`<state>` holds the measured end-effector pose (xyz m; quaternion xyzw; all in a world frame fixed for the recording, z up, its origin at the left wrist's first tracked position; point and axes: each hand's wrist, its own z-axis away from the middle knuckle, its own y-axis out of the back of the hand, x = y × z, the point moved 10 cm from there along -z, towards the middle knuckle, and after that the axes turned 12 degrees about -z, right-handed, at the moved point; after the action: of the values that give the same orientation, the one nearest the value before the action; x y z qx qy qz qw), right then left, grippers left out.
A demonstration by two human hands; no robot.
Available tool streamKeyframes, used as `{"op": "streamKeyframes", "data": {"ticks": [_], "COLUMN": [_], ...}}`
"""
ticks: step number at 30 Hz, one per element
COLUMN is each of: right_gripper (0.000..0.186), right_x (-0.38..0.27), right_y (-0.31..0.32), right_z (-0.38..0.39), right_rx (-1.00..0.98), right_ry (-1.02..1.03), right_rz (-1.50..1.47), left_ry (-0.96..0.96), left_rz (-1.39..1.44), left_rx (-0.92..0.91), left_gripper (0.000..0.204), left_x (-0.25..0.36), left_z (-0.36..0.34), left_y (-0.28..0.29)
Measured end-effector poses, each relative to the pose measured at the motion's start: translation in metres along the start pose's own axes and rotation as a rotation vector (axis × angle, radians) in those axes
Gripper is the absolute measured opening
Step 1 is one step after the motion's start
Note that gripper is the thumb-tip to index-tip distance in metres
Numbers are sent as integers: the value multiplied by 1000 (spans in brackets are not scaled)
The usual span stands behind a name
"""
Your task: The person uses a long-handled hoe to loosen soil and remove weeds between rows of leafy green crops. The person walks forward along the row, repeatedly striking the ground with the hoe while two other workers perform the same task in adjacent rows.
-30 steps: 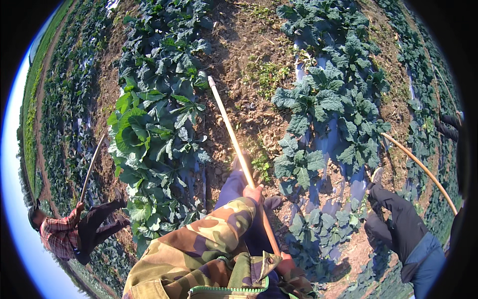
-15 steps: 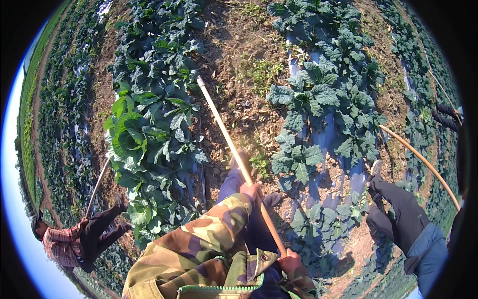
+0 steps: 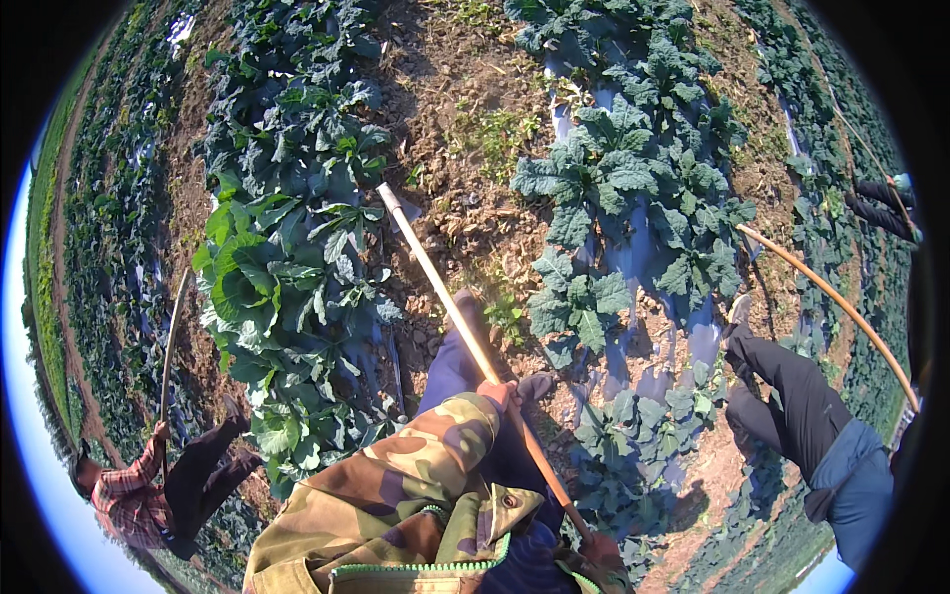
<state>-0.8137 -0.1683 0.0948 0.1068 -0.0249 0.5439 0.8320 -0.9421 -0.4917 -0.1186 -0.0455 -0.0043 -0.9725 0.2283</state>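
A long wooden pole point(image 3: 440, 277) with a pale metal socket and grey blade point(image 3: 401, 206) at its far end slants across the soil between the crop rows, the blade low beside the left row. My left hand point(image 3: 499, 394) is closed around the pole near the middle of the view. My right hand point(image 3: 599, 549) grips its lower end at the bottom right, partly in shadow. My camouflage sleeve covers the lower middle, and my legs and shoes show beneath the pole.
Leafy green rows point(image 3: 277, 257) and curly kale on pale plastic mulch point(image 3: 623, 257) flank the soil path point(image 3: 465, 148). A worker in plaid point(image 3: 129, 495) holds a pole at left. At right stand a worker in dark trousers point(image 3: 782, 396) with a curved handle, and another with dark sleeves point(image 3: 881, 208).
The tool's head has moved down and left, and my right hand is lower and further right. The left worker's pole has shifted. The rows have slid slightly left in view.
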Motion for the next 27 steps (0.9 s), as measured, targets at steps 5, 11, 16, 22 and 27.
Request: {"op": "streamKeyframes", "data": {"ticks": [5,11,16,22,27], "right_gripper": [35,37,32,27,28], "right_x": [-98,-162,-122,-29,-22], "right_y": [21,35,27,-6,-19], "right_z": [-7,-7,8,42,14], "right_rx": [101,174,133,8,67], "right_ry": [202,257,356,5,7], "right_rz": [-105,-153,-142,-130,-125], "left_ry": [-166,-263,-103,65,41], "left_rz": [102,16,-44,-252,-202], "left_rx": [78,160,32,-95,-88], "left_gripper": [15,23,21,19,16], "left_x": [83,125,54,-26,0], "left_z": [-26,-53,-29,16,12], "left_y": [31,51,20,-2,-8]}}
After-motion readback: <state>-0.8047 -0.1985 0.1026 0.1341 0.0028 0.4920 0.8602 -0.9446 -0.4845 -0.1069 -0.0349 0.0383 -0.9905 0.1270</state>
